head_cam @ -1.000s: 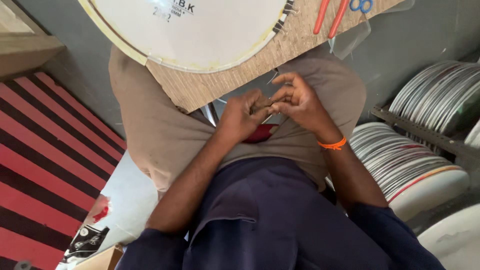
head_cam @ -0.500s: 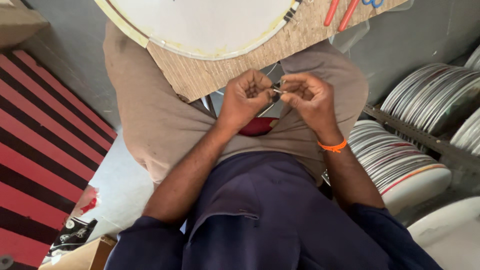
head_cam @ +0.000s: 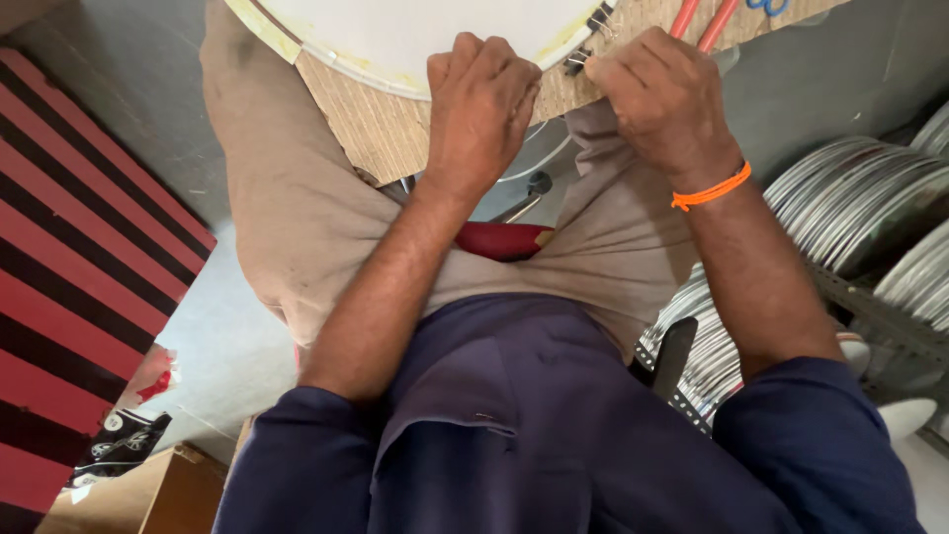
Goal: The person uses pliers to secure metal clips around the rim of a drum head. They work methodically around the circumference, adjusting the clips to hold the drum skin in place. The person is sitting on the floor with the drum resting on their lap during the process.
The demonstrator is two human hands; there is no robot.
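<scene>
White disc (head_cam: 415, 40) on wooden board (head_cam: 371, 129)

Cardboard box (head_cam: 148, 494): plain brown, with a flap edge showing. It sits on the floor well apart from the left hand (head_cam: 484, 99), far back towards the person's body and out past the left elbow.
Plastic wrapper (head_cam: 153, 371): crumpled and clear with a red patch inside. It lies on the pale floor, nearer the left hand than the box but still well apart from it.
Black printed piece (head_cam: 119, 445): black with white round marks, lying between the wrapper and the box. Whether it is a package cannot be told.
Right-hand side: no package or label shows near the right hand (head_cam: 662, 94).
Signs and screens: none.
</scene>
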